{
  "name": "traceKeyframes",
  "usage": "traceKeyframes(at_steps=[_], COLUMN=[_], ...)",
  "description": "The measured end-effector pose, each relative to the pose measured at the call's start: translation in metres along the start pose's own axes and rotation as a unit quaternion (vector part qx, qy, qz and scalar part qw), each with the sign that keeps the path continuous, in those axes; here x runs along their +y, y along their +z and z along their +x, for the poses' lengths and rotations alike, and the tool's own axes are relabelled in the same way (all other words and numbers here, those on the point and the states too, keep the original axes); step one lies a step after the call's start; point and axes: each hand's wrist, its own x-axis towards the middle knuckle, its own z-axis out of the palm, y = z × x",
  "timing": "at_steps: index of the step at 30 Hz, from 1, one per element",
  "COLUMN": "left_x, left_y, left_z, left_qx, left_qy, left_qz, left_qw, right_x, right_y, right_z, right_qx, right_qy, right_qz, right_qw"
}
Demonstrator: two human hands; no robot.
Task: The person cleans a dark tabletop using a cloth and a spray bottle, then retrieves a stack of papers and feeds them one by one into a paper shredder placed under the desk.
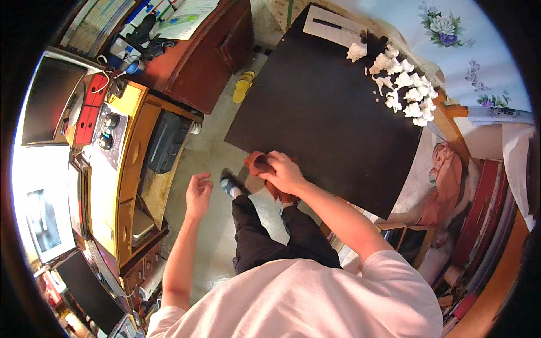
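Note:
My right hand [284,171] grips a reddish-brown cloth [256,164] near the front left edge of a black tabletop [321,114]. Part of the cloth hangs below the hand. To the left, my left hand [199,196] is raised over the floor with its fingers partly curled and nothing in them. At the far right of the black surface lie several crumpled white pieces [412,88], with small crumbs beside them. A sheet of paper [334,25] with a black pen-like item on it lies along the far edge.
A yellow slipper [242,87] is on the floor beside the dark red cabinet [211,55]. On the left stands a wooden desk [127,169] with a monitor [50,101]. A pink cloth bundle [444,181] lies to the right of the black tabletop, near a patterned curtain [465,50].

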Motion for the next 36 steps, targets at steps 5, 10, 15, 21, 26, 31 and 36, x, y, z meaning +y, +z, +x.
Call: traceKeyframes(at_steps=[5, 10, 15, 21, 26, 31, 36], left_x=[-0.028, -0.007, -0.038, -0.028, -0.034, -0.069, -0.111], left_y=[0.019, 0.026, 0.029, -0.005, -0.037, -0.024, 0.028], left_z=[-0.042, -0.037, -0.041, -0.037, -0.038, -0.076, -0.119], left_qx=[0.015, -0.022, -0.008, -0.03, 0.011, 0.09, 0.067], left_qy=[-0.032, -0.057, -0.024, -0.032, -0.009, -0.1, -0.181], left_qz=[0.029, 0.023, 0.017, 0.016, 0.055, -0.028, -0.048], left_qw=[0.999, 0.998, 1.0, 0.999, 0.998, 0.99, 0.98], right_x=[-0.014, 0.105, 0.046, -0.024, -0.014, 0.103, 0.145], right_y=[-0.136, -0.193, -0.056, 0.058, -0.054, -0.185, -0.142], right_z=[-0.003, 0.059, 0.103, 0.018, 0.104, 0.285, 0.345], right_qx=[0.076, 0.322, 0.222, -0.066, 0.002, 0.208, 0.213], right_qy=[0.225, 0.17, 0.102, -0.052, 0.046, 0.074, 0.004], right_qz=[0.244, -0.235, -0.196, -0.079, -0.085, -0.258, -0.307], right_qw=[0.94, 0.901, 0.95, 0.993, 0.995, 0.941, 0.927])
